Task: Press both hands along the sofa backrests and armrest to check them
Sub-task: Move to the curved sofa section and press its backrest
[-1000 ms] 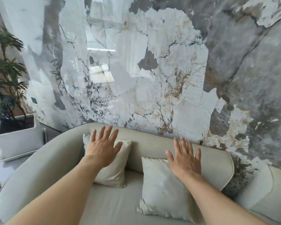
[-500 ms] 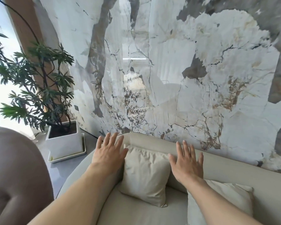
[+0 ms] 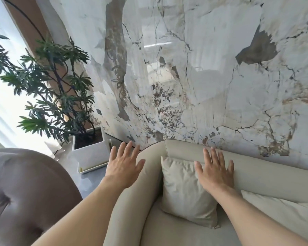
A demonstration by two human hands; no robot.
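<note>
A beige sofa stands against a marble wall. Its backrest (image 3: 267,176) runs to the right, and its curved left armrest (image 3: 132,201) bends toward me. My left hand (image 3: 123,166) is flat with fingers spread at the outer edge of the armrest's upper curve, partly over the floor side. My right hand (image 3: 215,173) is flat with spread fingers on the backrest, its palm over the top right corner of a cream cushion (image 3: 185,190). Neither hand holds anything.
A second cushion (image 3: 283,213) lies at the right. A brown tufted chair (image 3: 25,192) sits close on the left. A potted plant in a white square planter (image 3: 91,151) stands on the grey floor beyond the armrest. The glossy marble wall (image 3: 203,86) rises right behind the sofa.
Both hands and my view have shifted left along the sofa. My left hand went from the backrest corner to the armrest's outer edge; my right hand now sits by the left cushion.
</note>
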